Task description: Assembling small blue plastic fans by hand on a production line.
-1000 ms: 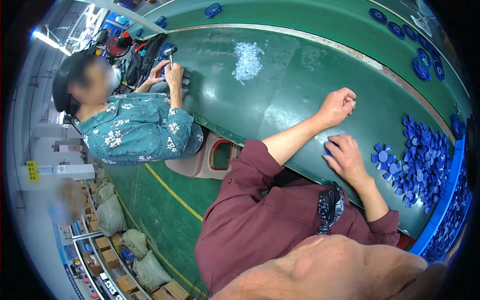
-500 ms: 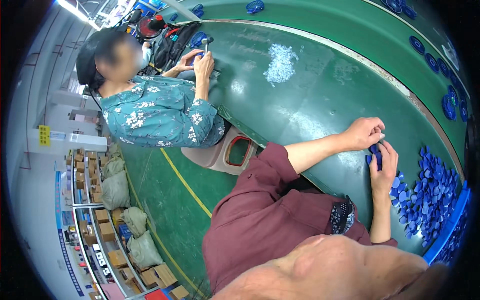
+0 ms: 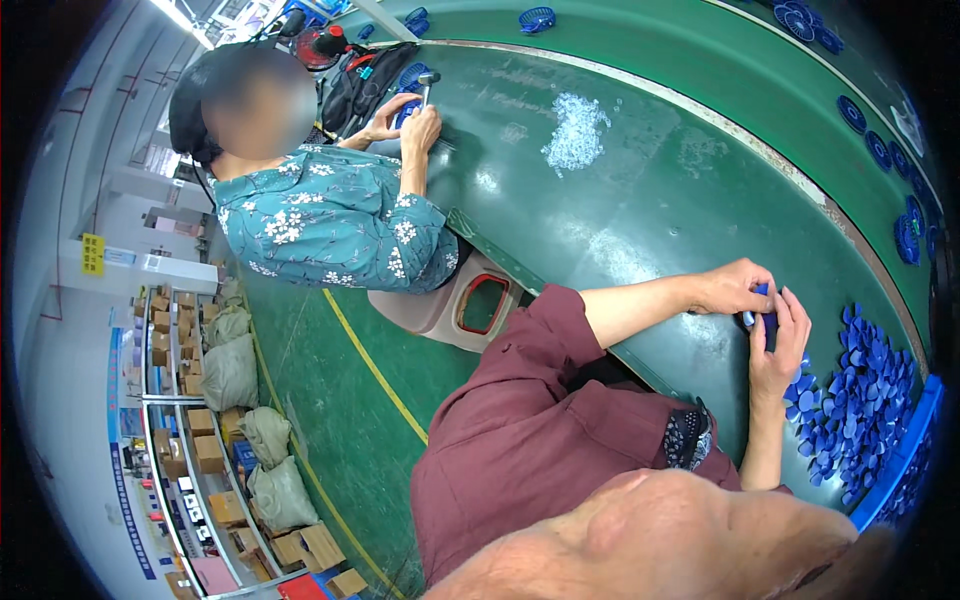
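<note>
My left hand (image 3: 735,287) and my right hand (image 3: 780,350) meet over the near right part of the green worktable (image 3: 660,190). Between their fingers is a small blue fan blade (image 3: 769,322), mostly covered by the fingers. The left hand pinches its upper end, and the right hand's fingers wrap around its side. A small pale spot shows beside the left fingertips; I cannot make out what it is. Just right of my right hand lies a heap of loose blue fan blades (image 3: 860,395), spread on the tabletop.
A blue bar (image 3: 900,455) edges the heap on the right. Small clear pieces (image 3: 577,135) lie mid-table. Blue fan guards (image 3: 537,19) sit on the green conveyor belt (image 3: 640,45) beyond. At left, a co-worker (image 3: 335,215) holds a hammer (image 3: 428,88) and a blue part, beside a stool (image 3: 450,305).
My hands have closed together around the blue fan blade, which was more exposed before. The left fingers have come down onto it. The whole view has shifted slightly.
</note>
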A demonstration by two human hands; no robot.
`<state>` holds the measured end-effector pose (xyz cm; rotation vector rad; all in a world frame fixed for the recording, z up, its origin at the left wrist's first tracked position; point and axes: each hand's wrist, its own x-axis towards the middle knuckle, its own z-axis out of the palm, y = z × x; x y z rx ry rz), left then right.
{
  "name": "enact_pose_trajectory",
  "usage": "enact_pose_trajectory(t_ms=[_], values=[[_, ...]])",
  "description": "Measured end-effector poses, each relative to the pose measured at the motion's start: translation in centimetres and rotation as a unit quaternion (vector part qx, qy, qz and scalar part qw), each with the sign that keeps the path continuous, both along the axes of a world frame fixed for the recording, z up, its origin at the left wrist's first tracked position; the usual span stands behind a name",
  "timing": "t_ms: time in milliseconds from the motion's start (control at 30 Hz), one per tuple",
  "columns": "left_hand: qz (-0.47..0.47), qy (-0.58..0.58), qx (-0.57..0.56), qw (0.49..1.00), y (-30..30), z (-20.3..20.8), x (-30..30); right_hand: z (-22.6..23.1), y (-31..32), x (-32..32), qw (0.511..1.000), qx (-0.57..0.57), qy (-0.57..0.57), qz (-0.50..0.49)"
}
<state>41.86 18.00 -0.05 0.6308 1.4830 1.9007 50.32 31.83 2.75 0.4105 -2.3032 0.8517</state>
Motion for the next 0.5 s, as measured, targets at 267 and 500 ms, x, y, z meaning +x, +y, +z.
enact_pose_trajectory(t_ms=[267,500], values=[[0.136,0.054,-0.031,0.989,-0.4,1.0,-0.7,-0.1,0.7,0.1,0.998,0.034,0.026,-0.046],[0.044,0.115,-0.062,0.991,-0.5,0.8,-0.1,-1.3,0.4,0.3,0.991,-0.074,-0.1,-0.045]])
